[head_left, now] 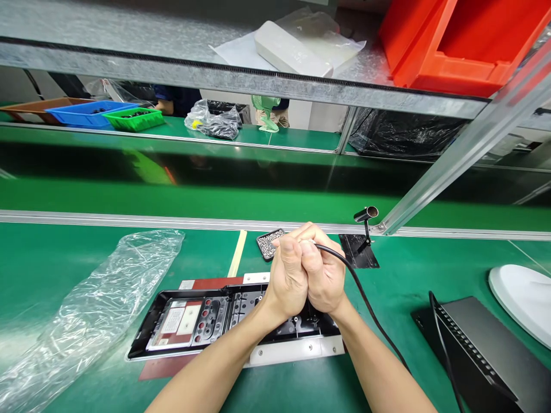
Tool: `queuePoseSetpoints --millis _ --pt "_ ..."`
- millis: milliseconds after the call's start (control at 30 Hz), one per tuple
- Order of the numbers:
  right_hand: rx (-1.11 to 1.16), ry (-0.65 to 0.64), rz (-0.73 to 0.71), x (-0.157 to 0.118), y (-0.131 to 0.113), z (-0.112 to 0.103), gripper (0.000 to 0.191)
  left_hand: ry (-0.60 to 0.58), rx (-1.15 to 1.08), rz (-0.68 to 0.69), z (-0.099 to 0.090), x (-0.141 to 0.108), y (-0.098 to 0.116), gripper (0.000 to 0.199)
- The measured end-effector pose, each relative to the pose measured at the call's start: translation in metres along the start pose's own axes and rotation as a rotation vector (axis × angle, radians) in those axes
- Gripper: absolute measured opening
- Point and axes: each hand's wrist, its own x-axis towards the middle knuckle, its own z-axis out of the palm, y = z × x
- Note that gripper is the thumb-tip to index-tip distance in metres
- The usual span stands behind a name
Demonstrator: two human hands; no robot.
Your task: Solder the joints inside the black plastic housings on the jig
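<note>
My left hand (287, 281) and my right hand (322, 272) are pressed together, fingers curled, above a black plastic housing (224, 312). Between the thumbs and fingers they grip the end of a black cable (364, 289), which runs out to the right and down past my right forearm. A small pale bit shows at the thumbs; what it is I cannot make out. Beneath, the housing rests in a fixture with white blocks (297, 351) and a reddish-brown base (166, 367). Just behind my hands lies a small black tray of screws (269, 244).
Clear plastic film (107, 310) lies at the left. A black metal holder (365, 229) stands behind my right hand. To the right are a black slotted panel (486, 350) and a white part (523, 298). Overhead runs a metal shelf (150, 63) with a red bin (456, 57).
</note>
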Motion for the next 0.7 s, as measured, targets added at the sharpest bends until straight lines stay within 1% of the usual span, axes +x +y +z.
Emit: queuePoseSetpoints --millis 300,467,600,700 --pt "0.005 0.002 0.008 -0.0002 0.0002 0.0006 0.027 -0.019 -0.002 0.020 0.0002 0.0002 -0.0005 0.070" --pt "-0.013 0.009 -0.015 -0.0002 0.0006 0.0007 0.026 0.022 -0.018 0.023 0.0009 -0.0007 0.0005 0.063" --pt "-0.007 0.007 -0.004 -0.0004 0.0010 0.0008 0.024 -0.010 -0.041 0.048 0.0002 -0.0002 0.0023 0.065" --pt "-0.001 0.006 -0.001 0.0000 0.0010 0.0005 0.024 -0.013 -0.043 0.049 -0.0002 -0.0003 0.0031 0.065"
